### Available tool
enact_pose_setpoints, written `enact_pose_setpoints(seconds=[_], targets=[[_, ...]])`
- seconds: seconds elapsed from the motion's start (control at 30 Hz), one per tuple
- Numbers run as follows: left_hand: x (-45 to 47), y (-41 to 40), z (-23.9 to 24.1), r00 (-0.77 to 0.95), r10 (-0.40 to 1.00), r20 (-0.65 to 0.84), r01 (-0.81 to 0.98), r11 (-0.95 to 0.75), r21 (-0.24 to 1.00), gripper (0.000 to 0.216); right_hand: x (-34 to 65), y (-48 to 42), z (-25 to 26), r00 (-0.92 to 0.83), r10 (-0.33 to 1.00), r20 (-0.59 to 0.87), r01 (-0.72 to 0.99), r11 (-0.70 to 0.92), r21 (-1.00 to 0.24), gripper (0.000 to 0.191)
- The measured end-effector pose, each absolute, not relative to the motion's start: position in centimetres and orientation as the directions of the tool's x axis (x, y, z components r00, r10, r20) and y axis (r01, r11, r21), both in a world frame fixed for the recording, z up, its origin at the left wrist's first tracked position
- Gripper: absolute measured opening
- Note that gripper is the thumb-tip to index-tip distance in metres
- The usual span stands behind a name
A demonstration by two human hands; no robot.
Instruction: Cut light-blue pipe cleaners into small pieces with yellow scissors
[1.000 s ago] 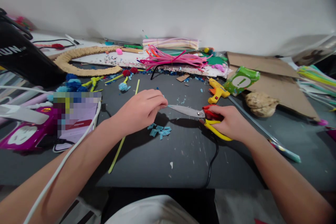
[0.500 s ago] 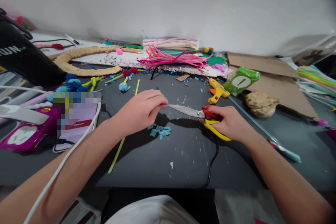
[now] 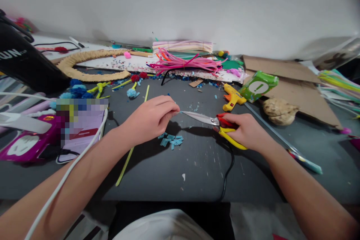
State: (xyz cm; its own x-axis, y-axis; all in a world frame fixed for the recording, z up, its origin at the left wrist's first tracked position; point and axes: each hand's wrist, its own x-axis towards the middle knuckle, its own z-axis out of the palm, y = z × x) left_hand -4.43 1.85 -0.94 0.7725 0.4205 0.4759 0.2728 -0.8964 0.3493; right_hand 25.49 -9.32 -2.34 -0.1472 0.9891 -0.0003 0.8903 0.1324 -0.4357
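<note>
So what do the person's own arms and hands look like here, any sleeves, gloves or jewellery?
Both forearms are bare up to the picture's edge: no sleeves show. The left hand and right hand wear no gloves, and no rings, watch or bracelet are visible. A white cable crosses the left forearm.

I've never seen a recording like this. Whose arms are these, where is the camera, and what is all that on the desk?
No machine is at work here: the arms belong to a person wearing a camera on the head, so you look forward and down along them. The right hand grips scissors with red and yellow handles. The left hand pinches something small at the blade tips; it is too tiny to identify. Below lies a little heap of blue snippets on the dark table. Further back are a yellow glue gun, pink pipe cleaners, a woven ring and a green packet.
</note>
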Motion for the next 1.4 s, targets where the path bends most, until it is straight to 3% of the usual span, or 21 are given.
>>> enact_pose_setpoints(seconds=[0.1, 0.27, 0.5, 0.87, 0.97, 1.13, 1.23, 1.4], targets=[[-4.4, 1.9, -1.0, 0.772, 0.427, 0.471, 0.278, -0.893, 0.354, 0.019, 25.3, -9.4, -2.4, -0.121, 0.993, 0.019, 0.887, 0.116, -0.448, 0.015], [-4.3, 1.8, -1.0, 0.768, 0.426, 0.477, 0.279, -0.894, 0.350, 0.019, 25.0, -9.6, -2.3, -0.083, 0.996, 0.031, 0.865, 0.087, -0.494, 0.029], [-4.4, 1.8, -0.9, 0.772, 0.431, 0.466, 0.273, -0.888, 0.369, 0.018, 25.2, -9.5, -2.5, -0.123, 0.992, 0.019, 0.857, 0.116, -0.502, 0.011], [-4.2, 1.5, -0.5, 0.762, 0.495, 0.418, 0.259, -0.823, 0.505, 0.013, 25.3, -9.4, -2.4, -0.120, 0.993, 0.021, 0.884, 0.117, -0.454, 0.010], [-4.1, 1.2, -0.1, 0.722, 0.618, 0.311, 0.305, -0.688, 0.659, 0.014, 25.1, -9.4, -2.4, -0.081, 0.995, 0.062, 0.883, 0.101, -0.459, 0.017], [-4.0, 1.1, 0.9, 0.688, 0.725, -0.021, 0.363, -0.319, 0.876, 0.021, 25.0, -9.5, -2.2, -0.084, 0.989, 0.122, 0.880, 0.131, -0.457, 0.017], [-4.1, 1.4, 1.1, 0.696, 0.702, -0.150, 0.351, -0.151, 0.924, 0.021, 25.2, -9.6, -2.2, -0.112, 0.983, 0.147, 0.876, 0.168, -0.452, 0.010], [-4.2, 1.8, 1.0, 0.710, 0.667, -0.228, 0.315, -0.011, 0.949, 0.020, 25.3, -9.6, -2.2, -0.139, 0.979, 0.147, 0.874, 0.191, -0.448, 0.009]])
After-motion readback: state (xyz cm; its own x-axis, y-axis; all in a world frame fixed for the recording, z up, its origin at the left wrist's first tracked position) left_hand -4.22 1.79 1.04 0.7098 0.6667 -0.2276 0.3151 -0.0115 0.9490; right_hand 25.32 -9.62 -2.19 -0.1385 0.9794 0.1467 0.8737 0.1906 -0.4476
